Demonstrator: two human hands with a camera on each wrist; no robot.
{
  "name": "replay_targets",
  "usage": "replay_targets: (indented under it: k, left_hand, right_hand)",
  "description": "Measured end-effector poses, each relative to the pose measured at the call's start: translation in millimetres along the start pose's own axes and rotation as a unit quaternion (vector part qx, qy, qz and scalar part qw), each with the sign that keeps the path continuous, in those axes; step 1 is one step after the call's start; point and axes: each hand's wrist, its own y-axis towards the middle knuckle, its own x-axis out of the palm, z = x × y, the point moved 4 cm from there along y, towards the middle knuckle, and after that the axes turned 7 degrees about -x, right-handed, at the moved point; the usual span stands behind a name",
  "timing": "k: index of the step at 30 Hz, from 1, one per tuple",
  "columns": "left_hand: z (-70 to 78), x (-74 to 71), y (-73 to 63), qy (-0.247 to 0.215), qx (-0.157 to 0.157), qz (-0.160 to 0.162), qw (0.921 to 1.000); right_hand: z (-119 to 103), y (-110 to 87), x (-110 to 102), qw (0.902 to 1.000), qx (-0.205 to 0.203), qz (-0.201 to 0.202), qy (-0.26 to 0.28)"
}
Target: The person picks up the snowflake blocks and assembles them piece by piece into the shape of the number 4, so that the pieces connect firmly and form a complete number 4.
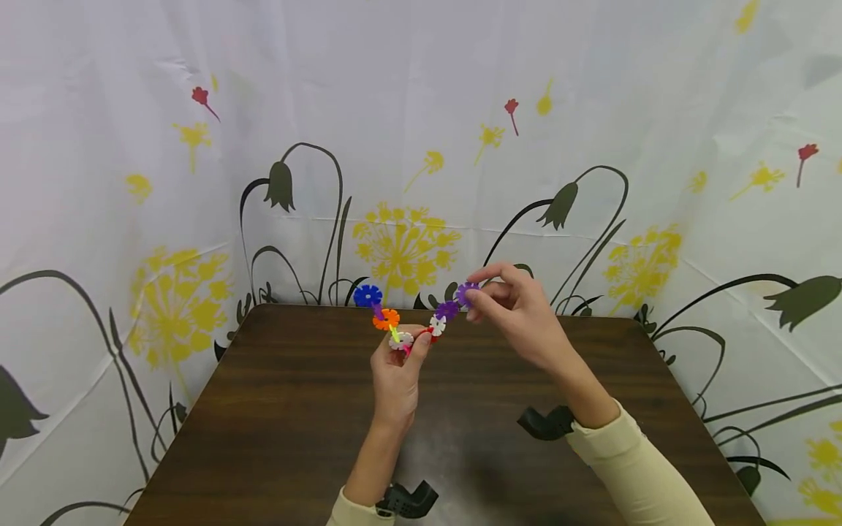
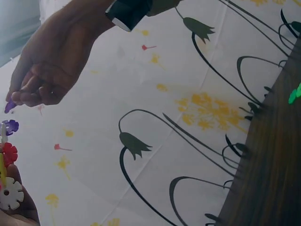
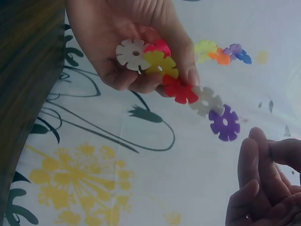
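My left hand (image 1: 397, 376) grips a curved chain of interlocking notched plastic discs by its middle. One arm of the chain ends in a blue disc (image 1: 368, 296), with an orange disc (image 1: 387, 319) below it. The other arm rises through a red disc (image 3: 180, 89) and a white disc (image 3: 207, 101) to a purple disc (image 3: 225, 122). A separate purple disc (image 2: 9, 105) is pinched between the thumb and fingers of my right hand (image 1: 520, 310), close above that end. From the right wrist view, this pinched disc is hidden behind the fingers.
Beneath both hands lies a dark wooden table (image 1: 276, 409). A white curtain (image 1: 395, 95) with printed flowers hangs behind its far edge and at the sides. Green pieces (image 2: 295, 94) show over the table at the left wrist view's right edge.
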Motion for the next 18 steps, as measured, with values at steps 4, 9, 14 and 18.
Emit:
replay_targets:
  k: [4, 9, 14, 18]
  left_hand:
    - [3.6, -1.9, 0.3, 0.031, 0.03, -0.001, 0.9991]
    - [7.0, -2.0, 0.1, 0.067, 0.04, 0.003, 0.9969]
    - [6.0, -4.9, 0.4, 0.082, 0.031, 0.009, 0.9961]
    - [4.1, -8.2, 0.9, 0.081, 0.032, 0.008, 0.9961]
  right_hand:
    - [-2.8, 3.2, 6.9, 0.9996, 0.01, -0.004, -0.028]
    - [-5.1, 3.6, 8.7, 0.997, 0.037, 0.0, -0.068]
    - [-6.6, 3.7, 9.2, 0.9947, 0.058, -0.007, -0.085]
    - [-4.6, 4.7, 11.1, 0.9928, 0.064, -0.015, -0.1]
